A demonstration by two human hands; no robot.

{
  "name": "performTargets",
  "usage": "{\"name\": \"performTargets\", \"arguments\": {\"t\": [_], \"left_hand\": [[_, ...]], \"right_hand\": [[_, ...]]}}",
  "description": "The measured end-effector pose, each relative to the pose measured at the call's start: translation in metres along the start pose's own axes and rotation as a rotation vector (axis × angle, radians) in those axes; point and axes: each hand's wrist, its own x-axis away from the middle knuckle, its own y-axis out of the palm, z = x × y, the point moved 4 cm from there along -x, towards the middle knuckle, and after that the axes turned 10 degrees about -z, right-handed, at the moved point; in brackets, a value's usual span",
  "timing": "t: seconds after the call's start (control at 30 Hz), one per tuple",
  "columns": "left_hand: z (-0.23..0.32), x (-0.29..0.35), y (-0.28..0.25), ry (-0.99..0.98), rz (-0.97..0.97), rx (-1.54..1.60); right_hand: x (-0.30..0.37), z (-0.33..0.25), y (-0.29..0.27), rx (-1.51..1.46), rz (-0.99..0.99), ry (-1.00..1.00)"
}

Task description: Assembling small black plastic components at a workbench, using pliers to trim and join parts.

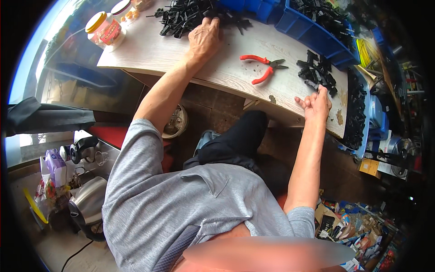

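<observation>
My left hand (206, 41) reaches to the far edge of the pale wooden table, its fingers bent down at a heap of small black plastic parts (174, 20). The fingertips are hidden there, so a grip on a part cannot be made out. Toward the table's right end, my right hand (315, 106) lies palm up with its fingers apart. Its longest fingertip is at the near edge of a smaller pile of black plastic parts (317, 70). Between my hands lie red-handled pliers (267, 68), their jaws spread and pointing right.
A blue bin (312, 34) holding more black parts stands at the table's back right. Lidded jars (106, 31) stand at the far left corner. Below the table is a bucket (176, 121); a metal kettle (88, 199) sits at lower left. Blue trays hold black parts beyond the right edge.
</observation>
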Motion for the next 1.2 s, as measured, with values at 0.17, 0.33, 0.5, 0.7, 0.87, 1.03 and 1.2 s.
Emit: {"name": "performTargets", "arguments": {"t": [0.17, 0.33, 0.5, 0.7, 0.87, 1.03, 1.2], "left_hand": [[0.011, 0.025, -0.006, 0.146, -0.046, 0.035], [0.019, 0.041, -0.010, 0.342, 0.017, 0.137], [0.015, 0.042, -0.008, 0.365, -0.042, 0.085], [0.019, 0.047, -0.019, 0.256, -0.056, 0.190], [0.023, 0.047, -0.031, 0.281, 0.172, 0.259], [0.031, 0.048, -0.038, 0.357, 0.297, 0.172], [0.063, 0.062, -0.057, 0.496, 0.292, 0.317]], "right_hand": [[-0.016, -0.006, -0.005, 0.052, 0.099, 0.013], [-0.014, -0.002, -0.008, 0.025, 0.124, -0.015], [-0.007, -0.003, -0.010, 0.004, 0.025, -0.040], [0.000, -0.002, -0.015, -0.023, -0.009, -0.076], [0.004, -0.004, -0.015, -0.030, -0.046, -0.138], [0.009, -0.004, -0.015, -0.025, -0.029, -0.150], [0.026, -0.005, 0.002, 0.012, -0.168, -0.093]]}}
